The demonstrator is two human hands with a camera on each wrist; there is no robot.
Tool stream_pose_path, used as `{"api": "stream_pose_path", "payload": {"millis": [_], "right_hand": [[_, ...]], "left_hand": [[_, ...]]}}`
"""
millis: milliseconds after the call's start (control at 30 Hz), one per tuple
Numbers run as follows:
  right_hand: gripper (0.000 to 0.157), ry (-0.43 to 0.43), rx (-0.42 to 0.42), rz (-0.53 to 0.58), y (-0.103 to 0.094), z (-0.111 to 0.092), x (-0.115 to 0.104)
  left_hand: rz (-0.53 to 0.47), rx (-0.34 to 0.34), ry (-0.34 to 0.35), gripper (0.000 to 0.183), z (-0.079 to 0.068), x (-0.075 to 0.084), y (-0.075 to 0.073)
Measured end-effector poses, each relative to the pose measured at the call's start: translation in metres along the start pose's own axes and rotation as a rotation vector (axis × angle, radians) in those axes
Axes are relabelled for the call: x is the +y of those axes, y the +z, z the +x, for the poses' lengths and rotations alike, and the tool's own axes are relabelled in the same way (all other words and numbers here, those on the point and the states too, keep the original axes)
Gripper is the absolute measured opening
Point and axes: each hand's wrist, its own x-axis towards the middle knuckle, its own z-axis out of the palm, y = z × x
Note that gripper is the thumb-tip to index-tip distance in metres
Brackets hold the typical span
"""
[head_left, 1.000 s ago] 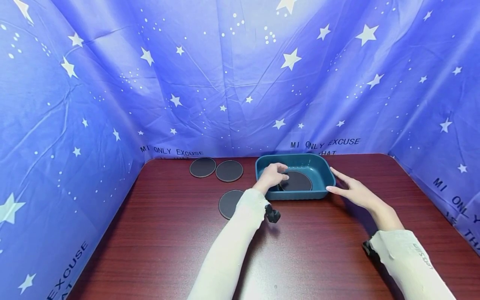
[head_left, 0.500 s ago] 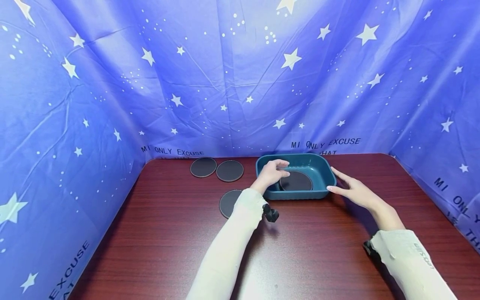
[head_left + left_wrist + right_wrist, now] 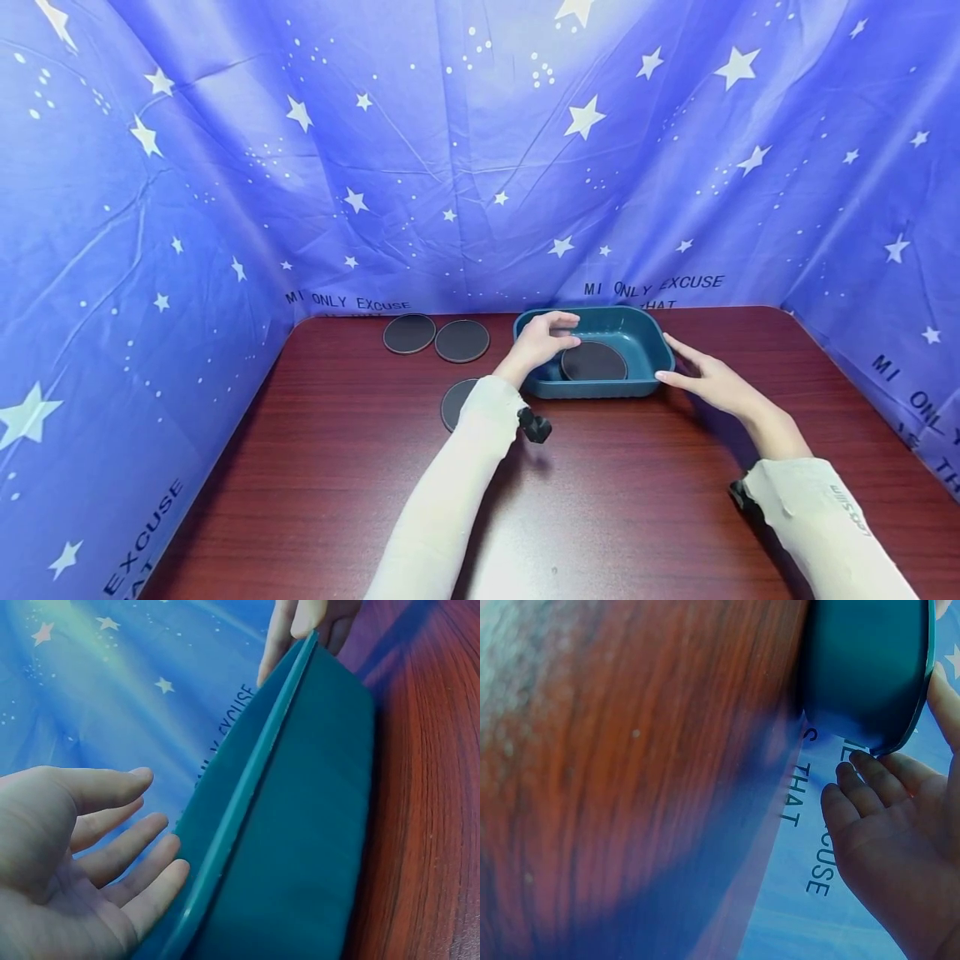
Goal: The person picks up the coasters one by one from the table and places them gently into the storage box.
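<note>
A teal rectangular plastic box (image 3: 590,389) stands near the table's back edge. Inside it lies a round black coaster (image 3: 594,362). My left hand (image 3: 542,340) hovers over the box's left part, thumb and fingers apart with nothing between them; the left wrist view shows its fingers (image 3: 161,862) beside the rim. At the box's right end, my right hand (image 3: 701,379) holds it, thumb at the near corner and fingers along the far side. Two more coasters, one on the left (image 3: 409,333) and its neighbour (image 3: 462,341), lie flat left of the box. Another coaster (image 3: 454,404) is partly hidden by the left sleeve.
The dark red wood-grain table (image 3: 600,492) reaches back to a blue star-printed curtain (image 3: 465,167) that encloses it behind and on both sides. Black straps, one at the left cuff (image 3: 535,426) and one at the right cuff (image 3: 740,495), sit at the wrists.
My left hand has drawn slightly left and up, away from the coaster in the box. The right hand and the box stay in place.
</note>
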Motion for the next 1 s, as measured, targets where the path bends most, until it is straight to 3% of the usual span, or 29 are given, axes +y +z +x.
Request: {"api": "stream_pose_path", "payload": {"millis": [233,567,1000], "right_hand": [[0.083,-0.004,0.003,0.004,0.000,0.000,0.000],[0.083,-0.009,0.002,0.013,0.001,0.000,-0.001],[0.084,0.002,-0.004,0.016,0.000,0.000,-0.002]], "left_hand": [[-0.024,-0.013,0.030,0.041,-0.006,0.006,-0.008],[-0.038,-0.015,0.135,0.040,-0.016,0.001,-0.023],[-0.054,-0.026,0.136,0.041,-0.037,-0.013,-0.040]]}}
